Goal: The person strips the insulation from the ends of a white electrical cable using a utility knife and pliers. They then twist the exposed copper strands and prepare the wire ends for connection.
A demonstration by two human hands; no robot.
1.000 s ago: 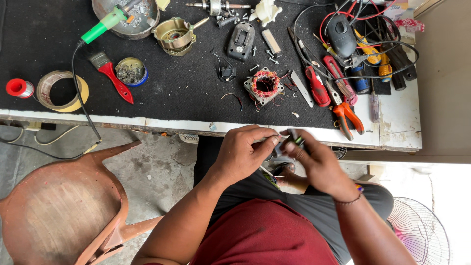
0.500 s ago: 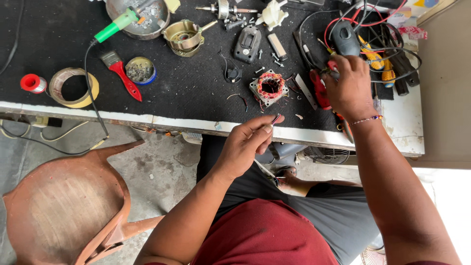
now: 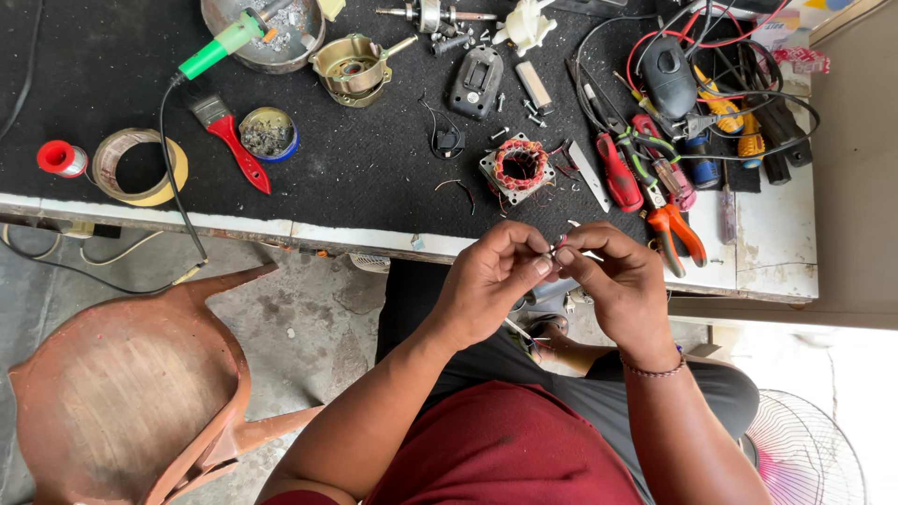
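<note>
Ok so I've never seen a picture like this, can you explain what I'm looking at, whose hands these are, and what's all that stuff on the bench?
There is no machine here: a camera worn on a person's head looks straight down at their own two bare hands. The left hand and right hand meet at the fingertips, pinching something small with thin wires; it is too tiny to identify. Beyond them is a workbench with a black mat. On it lie a motor stator with copper windings, red-handled screwdrivers, orange pliers, a red-handled brush, a roll of tape, a green-handled soldering iron and a metal housing. A brown plastic chair stands on the left.
</note>
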